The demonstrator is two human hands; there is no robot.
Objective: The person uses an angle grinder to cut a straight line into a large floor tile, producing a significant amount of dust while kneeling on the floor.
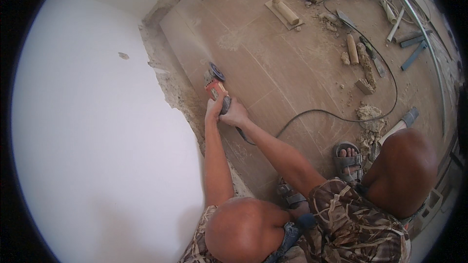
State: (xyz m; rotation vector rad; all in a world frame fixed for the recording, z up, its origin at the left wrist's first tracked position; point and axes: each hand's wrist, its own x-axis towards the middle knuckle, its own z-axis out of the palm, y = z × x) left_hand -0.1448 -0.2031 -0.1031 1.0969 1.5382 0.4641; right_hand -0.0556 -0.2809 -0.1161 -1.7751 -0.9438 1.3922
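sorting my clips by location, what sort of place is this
Likely a room under renovation: the white wall has a ragged, broken edge, rubble lies on the dusty floor, and an angle grinder is being held.

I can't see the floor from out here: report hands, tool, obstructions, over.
Left hand, right hand: both gripping grinder. Disc near floor, contact unclear; dust ahead. Black cord loops across floor rightward; nothing seen blocking disc.

No words, numbers or signs can be read anywhere in this view. On the red-and-black handheld angle grinder (213,87), whose housing shows partly between dust and fingers, any marking is too small to make out as lettering.
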